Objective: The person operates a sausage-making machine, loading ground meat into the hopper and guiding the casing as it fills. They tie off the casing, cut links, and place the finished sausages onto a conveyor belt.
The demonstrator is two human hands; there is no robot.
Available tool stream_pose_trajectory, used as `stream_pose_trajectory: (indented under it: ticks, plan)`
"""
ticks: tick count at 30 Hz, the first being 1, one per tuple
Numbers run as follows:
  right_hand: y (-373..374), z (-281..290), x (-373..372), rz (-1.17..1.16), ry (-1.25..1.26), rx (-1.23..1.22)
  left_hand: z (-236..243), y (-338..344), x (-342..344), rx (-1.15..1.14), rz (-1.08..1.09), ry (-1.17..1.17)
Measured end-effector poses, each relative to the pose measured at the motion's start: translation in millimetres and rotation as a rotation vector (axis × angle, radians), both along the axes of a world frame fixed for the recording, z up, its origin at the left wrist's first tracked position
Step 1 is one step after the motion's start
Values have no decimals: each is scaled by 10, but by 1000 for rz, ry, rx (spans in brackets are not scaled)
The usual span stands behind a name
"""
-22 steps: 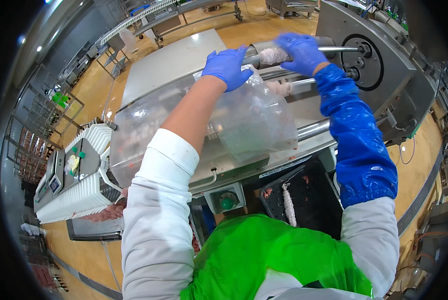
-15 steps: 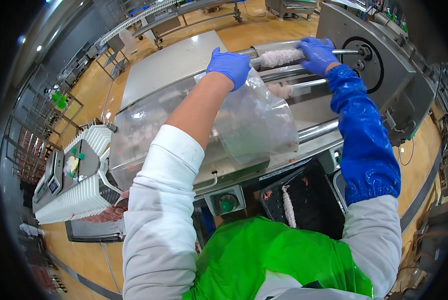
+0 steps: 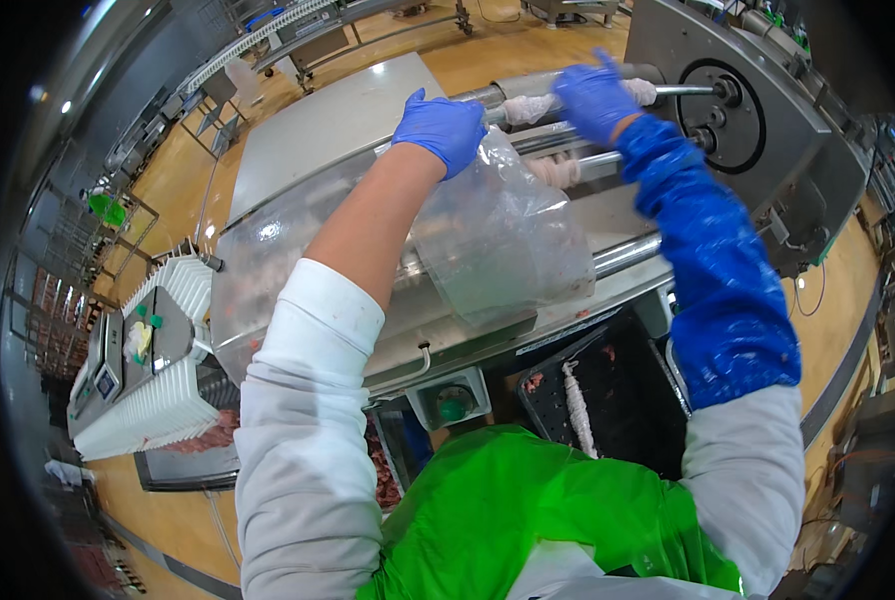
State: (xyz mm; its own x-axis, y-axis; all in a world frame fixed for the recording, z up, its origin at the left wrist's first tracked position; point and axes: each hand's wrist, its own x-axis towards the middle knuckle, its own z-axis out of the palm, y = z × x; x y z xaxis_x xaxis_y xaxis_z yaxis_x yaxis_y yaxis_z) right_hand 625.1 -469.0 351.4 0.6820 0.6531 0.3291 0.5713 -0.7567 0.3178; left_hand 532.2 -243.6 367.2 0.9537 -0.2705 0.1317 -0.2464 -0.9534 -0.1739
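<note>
A whitish ruffled casing is bunched on the far metal rod of a steel machine. My right hand, blue-gloved and slightly blurred, is closed over that rod, with casing showing on both sides of it. My left hand, also gloved, is closed at the rod's left end; its fingertips and whatever they grip are hidden. Below my left hand, a clear plastic sheet drapes over the machine's front. A second rod nearer me carries another bunched casing.
A round disc holds the rods at the right. Below the machine sits a black tray with a long white casing and meat scraps. White plastic racks and a scale stand left; a green knob is in front.
My right hand has slid left along the far rod, and casing now shows to its right as well. My left hand has shifted slightly left in the picture.
</note>
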Motion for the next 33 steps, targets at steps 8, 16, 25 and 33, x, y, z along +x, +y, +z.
stream_pose_trajectory:
  ticks: [8,16,25,33]
  plan:
    - [229,-104,-121,196,-92,111,21,-30,46,22,-24,8]
    - [-910,-130,172,115,-283,694,31,255,-201,50,-43,-103]
    - [-434,-1948,-454,-368,975,1800,365,1049,-941,-105,-20,-161]
    - [-176,-2134,-200,-232,1075,1754,471,1192,-1456,-150,-44,-306]
